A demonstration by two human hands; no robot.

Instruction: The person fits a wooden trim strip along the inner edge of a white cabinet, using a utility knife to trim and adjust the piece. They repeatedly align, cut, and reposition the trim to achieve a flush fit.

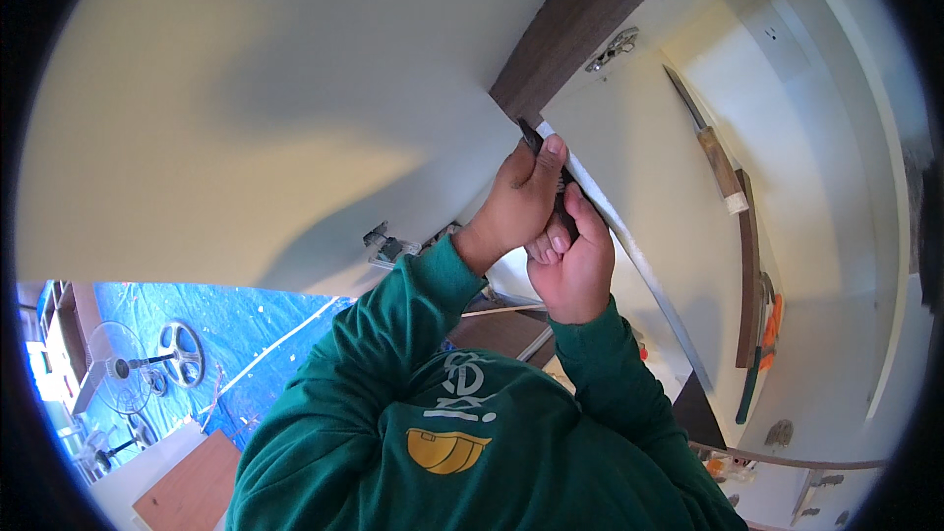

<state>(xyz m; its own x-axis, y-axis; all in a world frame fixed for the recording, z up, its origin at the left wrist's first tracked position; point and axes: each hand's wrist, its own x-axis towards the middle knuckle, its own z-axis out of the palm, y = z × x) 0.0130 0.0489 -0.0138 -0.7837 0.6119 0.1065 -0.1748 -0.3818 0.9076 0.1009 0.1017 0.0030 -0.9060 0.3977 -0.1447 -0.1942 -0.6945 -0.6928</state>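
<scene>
My left hand [521,197] is closed around a dark, narrow hand tool [534,141], its tip against the lower end of a dark brown wood strip [580,20] where that meets a white-edged board [615,216]. My right hand [575,265], just below, is curled around the same tool; what kind of tool it is I cannot make out. A large white panel [197,88] lies to the left of my hands, with a metal hinge [388,246] on it. Another hinge [612,49] is fixed inside the white cabinet, beside the brown strip.
On the right, a wooden-handled blade [718,157], a brown strip [747,275] and an orange-and-green handled tool [770,320] rest in the cabinet [875,236]. At lower left are blue sheeting [265,324], fans [123,368] and loose boards [192,482].
</scene>
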